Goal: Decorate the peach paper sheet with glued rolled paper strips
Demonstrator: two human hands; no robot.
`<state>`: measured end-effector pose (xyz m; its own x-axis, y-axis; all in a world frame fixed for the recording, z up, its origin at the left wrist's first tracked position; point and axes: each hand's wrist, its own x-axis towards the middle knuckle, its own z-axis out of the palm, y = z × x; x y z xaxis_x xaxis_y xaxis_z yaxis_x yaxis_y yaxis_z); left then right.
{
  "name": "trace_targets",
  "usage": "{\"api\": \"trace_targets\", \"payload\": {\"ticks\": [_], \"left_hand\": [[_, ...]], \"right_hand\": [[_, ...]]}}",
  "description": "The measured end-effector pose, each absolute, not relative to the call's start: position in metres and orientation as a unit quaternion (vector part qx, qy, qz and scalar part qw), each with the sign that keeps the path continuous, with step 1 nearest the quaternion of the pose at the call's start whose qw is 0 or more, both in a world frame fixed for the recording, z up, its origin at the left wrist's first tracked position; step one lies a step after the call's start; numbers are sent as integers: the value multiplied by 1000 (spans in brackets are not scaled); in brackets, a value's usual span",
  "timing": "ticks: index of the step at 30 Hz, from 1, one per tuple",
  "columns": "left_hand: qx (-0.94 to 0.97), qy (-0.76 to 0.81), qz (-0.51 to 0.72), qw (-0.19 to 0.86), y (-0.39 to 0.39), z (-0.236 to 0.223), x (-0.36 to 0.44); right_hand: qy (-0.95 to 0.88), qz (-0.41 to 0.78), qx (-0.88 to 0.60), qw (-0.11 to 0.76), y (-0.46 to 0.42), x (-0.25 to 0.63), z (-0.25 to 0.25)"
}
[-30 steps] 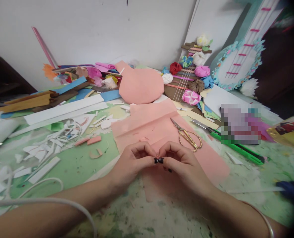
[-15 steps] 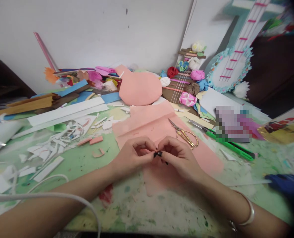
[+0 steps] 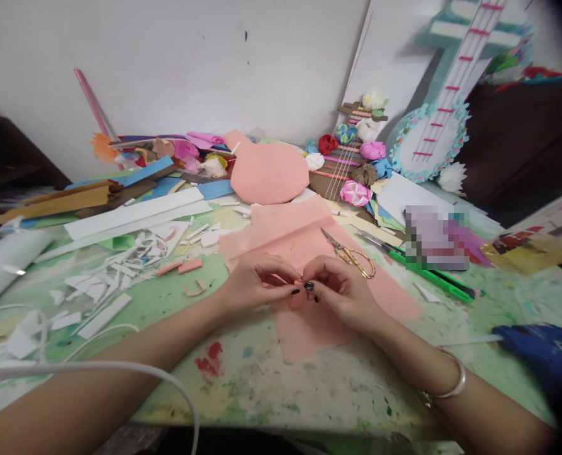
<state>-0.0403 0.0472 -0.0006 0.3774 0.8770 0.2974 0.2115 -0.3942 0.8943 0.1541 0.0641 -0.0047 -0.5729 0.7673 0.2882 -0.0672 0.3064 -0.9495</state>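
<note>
Green and paint-stained, the tabletop [image 3: 257, 404] carries white paper scraps [image 3: 105, 317] before a pale wall [image 3: 167, 57]. Both grips are closed in a pinch: the left hand [image 3: 255, 284] and right hand [image 3: 342, 292] share 1 small pink piece [image 3: 300, 282], mostly hidden by the fingers. Working it well likely calls for light, even pressure and small turns, since anything so slight could crease or tear. It sits between the 2 hands, right at the fingertips, above the pink sheet [image 3: 285, 229] and left of the gold-handled scissors [image 3: 343, 250].
</note>
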Motion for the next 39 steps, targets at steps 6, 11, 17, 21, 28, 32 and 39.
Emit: {"api": "trace_targets", "payload": {"ticks": [6,11,17,21,28,32,39], "left_hand": [[791,337,403,312,48,3,-39],[852,294,395,180,48,3,-38],[884,258,368,126,46,2,-38],[839,329,381,207,44,4,-35],[619,428,450,481,41,3,-32],[626,413,446,488,41,4,-32],[608,366,402,579,33,5,-29]], "right_hand": [[-704,517,-283,395,65,153,-6],[-685,537,-290,397,65,152,-8],[-733,464,-294,401,65,154,-10],[-761,410,-306,400,64,155,-7],[-775,389,-311,388,61,156,-3],[-795,327,-298,415,62,161,3],[-671,152,-472,551,33,212,43]]}}
